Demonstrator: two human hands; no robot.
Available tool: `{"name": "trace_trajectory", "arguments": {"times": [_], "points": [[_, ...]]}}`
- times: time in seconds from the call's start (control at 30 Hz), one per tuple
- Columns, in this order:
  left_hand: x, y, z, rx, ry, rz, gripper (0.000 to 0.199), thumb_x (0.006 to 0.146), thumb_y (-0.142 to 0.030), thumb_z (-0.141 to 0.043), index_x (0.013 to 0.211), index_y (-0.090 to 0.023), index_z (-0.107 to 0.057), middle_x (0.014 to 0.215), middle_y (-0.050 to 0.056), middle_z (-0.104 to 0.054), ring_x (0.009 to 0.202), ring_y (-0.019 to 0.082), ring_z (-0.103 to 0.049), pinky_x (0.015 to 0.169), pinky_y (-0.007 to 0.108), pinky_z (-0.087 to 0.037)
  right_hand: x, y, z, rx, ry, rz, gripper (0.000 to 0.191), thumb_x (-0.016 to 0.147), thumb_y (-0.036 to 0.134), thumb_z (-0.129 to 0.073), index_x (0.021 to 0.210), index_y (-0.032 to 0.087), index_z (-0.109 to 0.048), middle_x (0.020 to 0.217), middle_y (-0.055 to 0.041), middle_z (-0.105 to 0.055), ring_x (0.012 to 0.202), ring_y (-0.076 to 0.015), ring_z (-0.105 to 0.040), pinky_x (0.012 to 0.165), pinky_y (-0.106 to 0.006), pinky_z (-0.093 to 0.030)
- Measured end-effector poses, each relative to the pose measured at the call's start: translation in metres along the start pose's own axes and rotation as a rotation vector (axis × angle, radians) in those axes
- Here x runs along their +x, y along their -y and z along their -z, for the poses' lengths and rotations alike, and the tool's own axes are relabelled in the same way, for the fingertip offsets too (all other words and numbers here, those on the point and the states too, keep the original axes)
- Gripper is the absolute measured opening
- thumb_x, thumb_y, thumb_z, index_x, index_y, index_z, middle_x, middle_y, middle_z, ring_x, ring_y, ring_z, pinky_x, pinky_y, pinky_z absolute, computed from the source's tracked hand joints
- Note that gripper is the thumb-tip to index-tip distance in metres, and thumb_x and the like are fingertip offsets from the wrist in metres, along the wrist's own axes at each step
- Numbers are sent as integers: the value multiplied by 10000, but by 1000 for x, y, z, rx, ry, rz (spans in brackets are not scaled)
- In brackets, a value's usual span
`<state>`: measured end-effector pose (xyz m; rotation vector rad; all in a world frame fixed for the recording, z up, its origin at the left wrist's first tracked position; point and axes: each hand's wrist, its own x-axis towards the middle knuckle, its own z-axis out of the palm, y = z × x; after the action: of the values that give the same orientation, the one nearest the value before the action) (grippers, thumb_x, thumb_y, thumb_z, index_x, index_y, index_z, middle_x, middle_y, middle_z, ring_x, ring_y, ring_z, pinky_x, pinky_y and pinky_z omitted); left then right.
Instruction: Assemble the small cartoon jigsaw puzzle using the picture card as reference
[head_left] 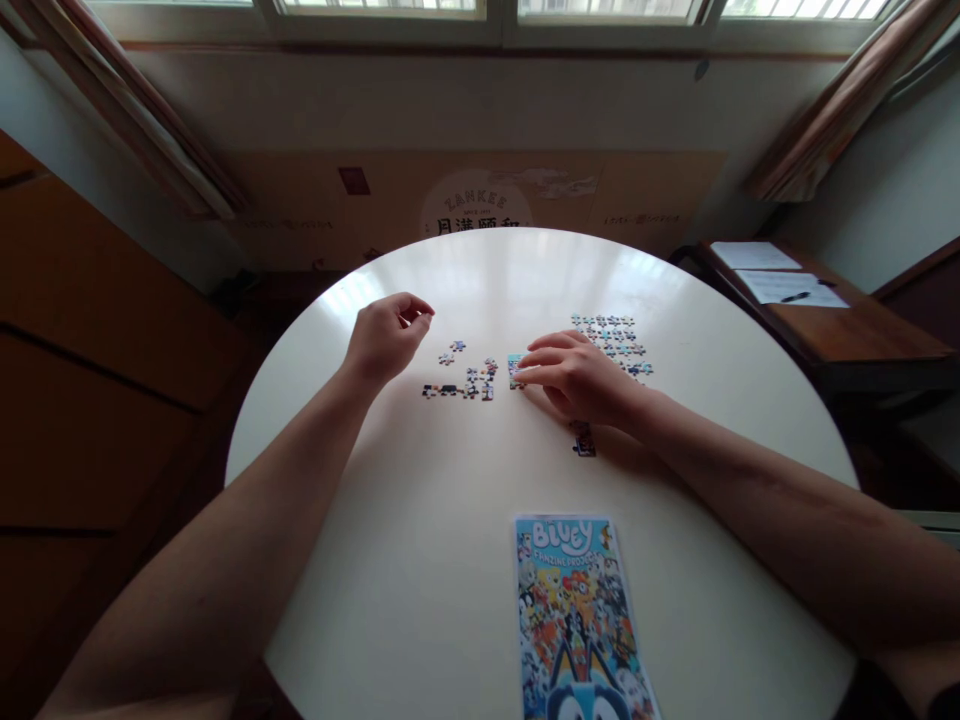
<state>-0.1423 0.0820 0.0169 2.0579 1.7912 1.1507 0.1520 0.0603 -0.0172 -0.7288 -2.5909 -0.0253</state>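
My left hand (391, 338) hovers over the left of the white table, fingers curled and thumb against the fingertips. Whether a small piece is between them, I cannot make out. Two loose jigsaw pieces (452, 352) lie to its right, and below them a partly joined group of jigsaw pieces (480, 384). My right hand (581, 378) is palm down with fingers apart, its fingertips at a small blue-green joined puzzle section (515, 372). Another small joined section (583, 440) lies under the right wrist. Several rows of loose pieces (611, 335) sit beyond the right hand, partly hidden by it.
A Bluey picture sheet (577, 620) lies near the front of the round white table (420, 560). At the right stands a brown wooden table (885, 325) with papers (787, 288) and a pen (795, 296). A printed cardboard panel (285, 190) stands behind, below the window.
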Motion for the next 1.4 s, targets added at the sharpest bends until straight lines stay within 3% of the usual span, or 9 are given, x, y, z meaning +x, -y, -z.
{"name": "trace_trajectory", "arguments": {"times": [0.2,0.4,0.6,0.7,0.9,0.97,1.4], "points": [[0,2,4,8,23,8,150,824,-274,-615,854,-193,-737,719,23,-691,595,147,-567,608,289,-427,3,3,-2,-15,-55,6,330,888,85,-544,988,311,-763,1153,37,-761,1171,-246,-619,1005,-444,-423],[0,3,7,20,15,2,157,832,-279,-599,856,-200,-733,726,23,-692,599,151,-576,608,289,-430,1,4,5,-139,-311,-91,321,866,36,-532,932,270,-742,1241,-32,-707,1350,-297,-491,1119,-560,-348],[0,8,5,26,47,-12,165,850,-282,-594,868,-190,-730,735,22,-693,597,143,-567,610,278,-433,0,4,3,-133,-322,-51,295,851,28,-545,828,246,-742,1283,-59,-679,1389,-316,-456,1167,-615,-308],[-1,9,7,41,132,-70,177,865,-289,-595,878,-177,-732,743,27,-691,602,135,-558,603,266,-432,0,3,1,-123,-361,-21,287,844,29,-557,810,253,-733,1286,-44,-675,1391,-314,-459,1167,-628,-315],[-4,-1,25,105,482,-214,142,848,-273,-646,807,-182,-747,747,34,-695,652,145,-589,606,256,-428,-2,2,-1,-109,-407,-2,261,856,41,-573,803,261,-703,1283,-25,-661,1397,-300,-457,1173,-633,-320],[-5,-5,28,125,530,-245,128,841,-256,-653,809,-185,-755,761,38,-702,674,151,-605,618,256,-435,-2,3,-1,-102,-414,10,252,864,48,-575,797,258,-697,1275,-28,-664,1395,-299,-460,1171,-628,-327],[-14,-15,7,167,460,-338,172,855,-148,-624,911,-209,-775,907,44,-726,754,164,-634,681,271,-466,1,7,-3,-98,-435,14,265,851,30,-574,800,259,-697,1255,-24,-677,1409,-304,-447,1196,-669,-252]]}}
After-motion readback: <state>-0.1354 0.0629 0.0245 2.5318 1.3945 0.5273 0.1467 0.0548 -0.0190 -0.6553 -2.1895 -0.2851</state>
